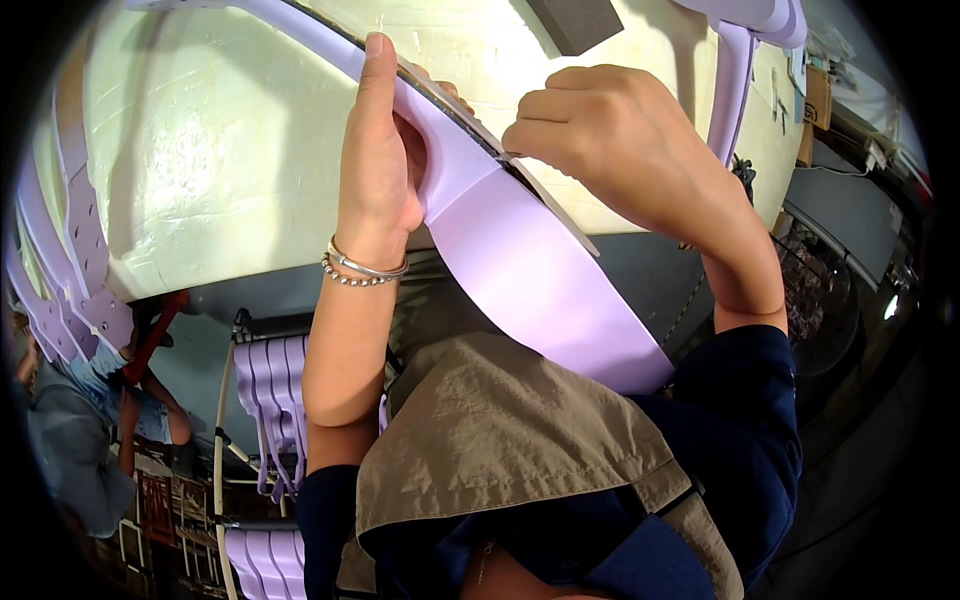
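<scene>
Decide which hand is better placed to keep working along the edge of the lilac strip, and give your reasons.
Probably the right hand: its curled fingers pinch a thin blade-like tool at the lilac strip's edge. The left hand grips the strip, thumb pressed along it, steadying it.

The lilac strip (520, 260) at the frame's centre looks like smooth, matt plastic with a dark edge. The pale tabletop (220, 150) at upper left is rough and faintly glossy. The bracelets (365, 270) are shiny metal, and the apron (490, 430) below is creased khaki cloth.

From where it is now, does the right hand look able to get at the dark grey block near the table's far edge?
Probably yes: the right hand sits near the dark grey block, with bare table between them. It would have to leave the lilac strip first.
</scene>
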`<state>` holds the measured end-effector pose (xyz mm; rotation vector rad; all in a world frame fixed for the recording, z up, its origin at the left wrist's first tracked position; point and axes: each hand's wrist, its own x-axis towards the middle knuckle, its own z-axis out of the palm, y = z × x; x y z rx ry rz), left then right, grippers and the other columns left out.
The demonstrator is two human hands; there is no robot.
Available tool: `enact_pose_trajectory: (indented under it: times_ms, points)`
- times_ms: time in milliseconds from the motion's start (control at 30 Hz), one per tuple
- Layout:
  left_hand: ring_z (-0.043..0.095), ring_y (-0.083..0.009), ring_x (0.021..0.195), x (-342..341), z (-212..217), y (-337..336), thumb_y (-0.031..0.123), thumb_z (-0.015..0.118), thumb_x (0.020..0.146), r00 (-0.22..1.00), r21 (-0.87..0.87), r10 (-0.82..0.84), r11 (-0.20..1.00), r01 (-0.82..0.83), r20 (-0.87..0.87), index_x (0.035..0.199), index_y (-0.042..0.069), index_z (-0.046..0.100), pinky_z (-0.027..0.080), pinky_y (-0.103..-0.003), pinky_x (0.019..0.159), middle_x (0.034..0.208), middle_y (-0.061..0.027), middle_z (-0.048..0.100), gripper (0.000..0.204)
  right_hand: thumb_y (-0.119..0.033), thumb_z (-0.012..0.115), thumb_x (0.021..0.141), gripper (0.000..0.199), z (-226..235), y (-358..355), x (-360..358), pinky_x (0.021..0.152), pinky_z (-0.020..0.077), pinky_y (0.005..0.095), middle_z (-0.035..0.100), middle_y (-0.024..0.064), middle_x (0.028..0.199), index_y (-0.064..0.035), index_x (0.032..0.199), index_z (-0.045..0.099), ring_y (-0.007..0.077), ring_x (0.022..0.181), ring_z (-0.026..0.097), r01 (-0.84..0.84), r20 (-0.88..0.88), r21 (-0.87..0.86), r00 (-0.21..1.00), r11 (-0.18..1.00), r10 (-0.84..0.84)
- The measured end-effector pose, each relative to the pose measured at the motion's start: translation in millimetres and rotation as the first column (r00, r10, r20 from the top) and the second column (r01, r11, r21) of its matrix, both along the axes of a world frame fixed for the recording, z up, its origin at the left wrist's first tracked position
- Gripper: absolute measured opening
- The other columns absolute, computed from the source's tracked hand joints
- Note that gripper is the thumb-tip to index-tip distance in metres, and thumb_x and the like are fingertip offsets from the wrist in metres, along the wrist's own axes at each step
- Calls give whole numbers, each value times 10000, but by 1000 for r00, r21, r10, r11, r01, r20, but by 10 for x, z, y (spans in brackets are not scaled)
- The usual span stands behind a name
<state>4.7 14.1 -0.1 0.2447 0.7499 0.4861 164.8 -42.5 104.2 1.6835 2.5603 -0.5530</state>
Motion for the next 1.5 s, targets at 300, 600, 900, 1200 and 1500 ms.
enact_pose_trajectory:
  times_ms: [300,600,900,1200,1500]
  points:
    - [550,-220,713,1,-2,6,559,497,896,1000,-14,19,1000,-19,13,803,96,506,491,-357,715,725,-93,560,472,-64,615,640,152,28,-41,54,569,471,320,589,31,707,-65,791,634,226,629,555,-32,-13,-68,999,997,31]
    - [546,-208,683,47,-48,-22,501,459,939,998,45,30,999,-28,-46,814,103,478,481,-351,683,695,-74,535,418,-357,752,778,458,-437,-592,90,462,305,162,630,-13,724,19,1025,667,-2,576,440,343,-359,-848,187,404,-914]
    - [620,-233,989,-77,69,-136,374,528,941,986,195,-122,970,143,-116,1341,-63,261,521,-326,802,1047,-202,597,650,-145,640,865,197,-527,-660,177,438,325,161,668,20,695,19,963,688,12,491,439,507,-389,-773,96,381,-916]
    - [616,-196,967,-148,-21,-373,165,658,866,951,499,-213,813,301,-227,1367,-95,159,482,-309,864,998,-121,601,754,-72,517,921,321,-397,71,135,546,453,245,558,86,911,11,1231,501,91,621,513,728,-479,-523,180,444,-859]
    - [597,-148,932,-135,-82,-419,134,655,827,980,559,-164,805,199,-114,1330,-96,177,318,-373,1043,948,-82,605,731,-66,523,869,443,-448,703,204,938,468,336,600,119,1063,110,1270,457,176,1017,562,-39,-607,-710,-472,703,-639]
